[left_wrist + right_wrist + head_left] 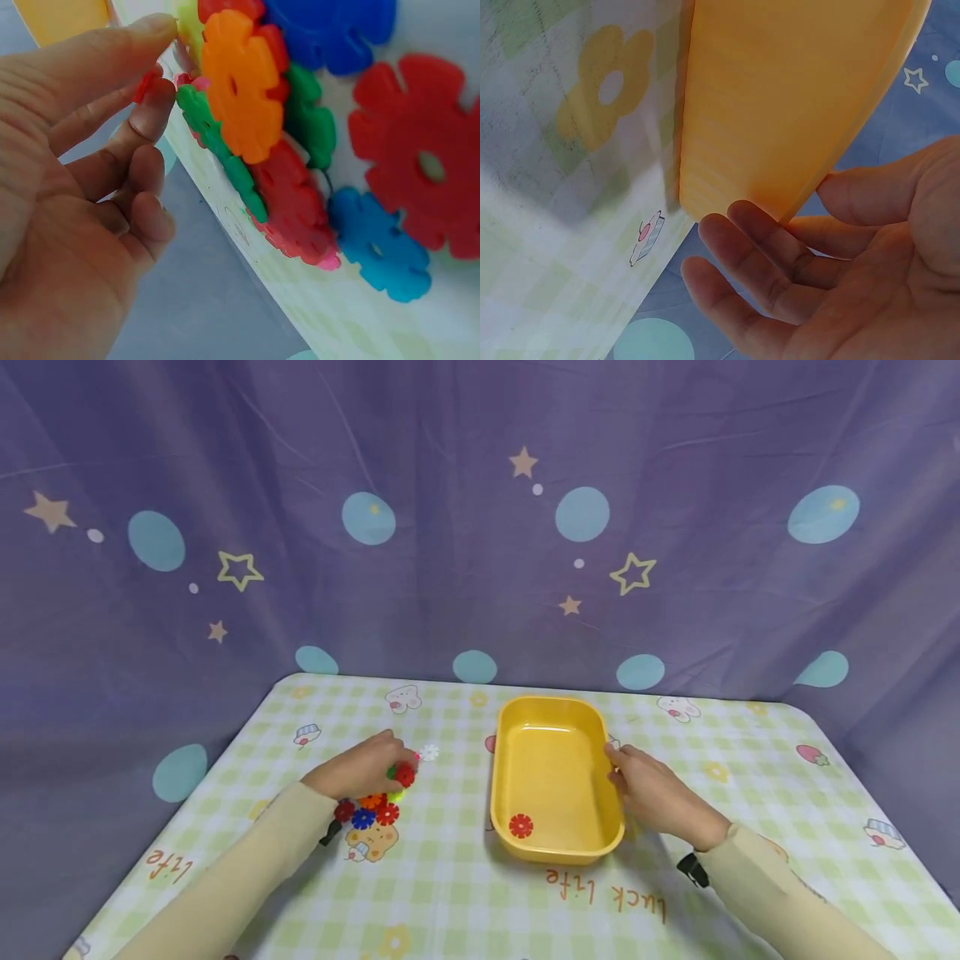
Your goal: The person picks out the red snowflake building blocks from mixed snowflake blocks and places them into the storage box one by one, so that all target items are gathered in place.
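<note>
My left hand (367, 766) is over a heap of small plastic snowflake discs on the left side of the table. At its fingertips is a red snowflake disc (405, 775), and the left wrist view shows a red sliver between the fingers. Orange (240, 86), green (217, 150) and blue (363, 818) discs lie right by the hand. My right hand (651, 785) grips the right rim of a yellow tray (555, 852), with the thumb at the rim and the other fingers along the outer wall. One red disc (521, 826) lies inside the tray, near its front left corner.
A green-and-white checked cloth (450, 902) with printed figures covers the table. A white disc (429, 752) lies just beyond the left fingertips. Behind the table hangs a purple curtain (450, 585) with stars and balloon shapes.
</note>
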{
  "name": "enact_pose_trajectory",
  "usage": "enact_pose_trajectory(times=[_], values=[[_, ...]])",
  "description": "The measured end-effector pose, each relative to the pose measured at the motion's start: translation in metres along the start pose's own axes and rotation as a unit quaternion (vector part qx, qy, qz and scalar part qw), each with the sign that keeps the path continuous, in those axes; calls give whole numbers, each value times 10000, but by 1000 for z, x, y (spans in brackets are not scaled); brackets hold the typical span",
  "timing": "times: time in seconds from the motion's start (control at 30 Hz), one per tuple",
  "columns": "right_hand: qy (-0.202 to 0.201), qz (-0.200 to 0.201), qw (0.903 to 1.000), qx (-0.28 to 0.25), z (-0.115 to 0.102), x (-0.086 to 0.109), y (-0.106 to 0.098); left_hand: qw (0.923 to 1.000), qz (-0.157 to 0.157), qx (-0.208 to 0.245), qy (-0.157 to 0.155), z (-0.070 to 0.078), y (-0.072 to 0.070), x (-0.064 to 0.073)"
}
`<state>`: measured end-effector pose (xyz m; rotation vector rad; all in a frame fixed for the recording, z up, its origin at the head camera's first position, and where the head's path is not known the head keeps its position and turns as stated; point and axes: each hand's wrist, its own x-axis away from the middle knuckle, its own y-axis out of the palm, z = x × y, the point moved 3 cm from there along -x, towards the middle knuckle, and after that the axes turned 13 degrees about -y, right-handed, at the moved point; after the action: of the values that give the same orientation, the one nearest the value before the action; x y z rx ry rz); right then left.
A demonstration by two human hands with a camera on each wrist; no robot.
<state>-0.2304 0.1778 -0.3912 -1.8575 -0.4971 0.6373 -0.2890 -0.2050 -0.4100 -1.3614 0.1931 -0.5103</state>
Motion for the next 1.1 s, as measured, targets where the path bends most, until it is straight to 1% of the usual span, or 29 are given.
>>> enact_pose_trajectory(times=[0.1, 0.17, 0.27, 0.37, 0.43, 0.53, 0.6, 0.67, 0.73, 0.77, 0.87, 0.97, 1.03, 1.1], values=[[0, 9, 10000, -18, 0, 0, 0, 10000, -10, -59, 75, 1, -1, 0], [2, 17, 10000, -36, 0, 0, 0, 9998, 66, -84, 142, 2, -1, 0], [6, 18, 10000, -49, 0, 0, -1, 9989, 355, -53, 311, 6, -4, 0], [-9, 36, 10000, -59, -1, 0, -2, 9949, 828, 128, 569, 17, -11, -1], [-19, 56, 10000, -66, -1, 0, -2, 9892, 1166, 299, 837, 29, -17, -2], [-35, 92, 9999, -62, -1, 0, -2, 9764, 1565, 550, 1386, 52, -25, -7], [-23, 93, 9999, -46, -1, 0, -2, 9673, 1707, 703, 1738, 67, -27, -10], [-54, 99, 9999, -35, 0, 0, -1, 9590, 1766, 803, 2067, 83, -29, -15], [-49, 89, 9999, 2, 0, 0, 0, 9534, 1768, 803, 2308, 97, -29, -21], [-48, 91, 9999, 7, 0, 0, 0, 9521, 1749, 770, 2387, 103, -27, -24], [-25, 75, 10000, 24, 2, 0, 1, 9516, 1563, 625, 2574, 118, -22, -36], [-11, 68, 10000, 17, 2, 0, 1, 9576, 1237, 293, 2587, 129, -13, -48], [-40, 79, 10000, 23, 2, 0, 1, 9621, 959, 14, 2552, 136, -8, -56], [-71, 99, 9999, 29, 2, 0, 0, 9675, 653, -299, 2426, 142, -4, -63]])
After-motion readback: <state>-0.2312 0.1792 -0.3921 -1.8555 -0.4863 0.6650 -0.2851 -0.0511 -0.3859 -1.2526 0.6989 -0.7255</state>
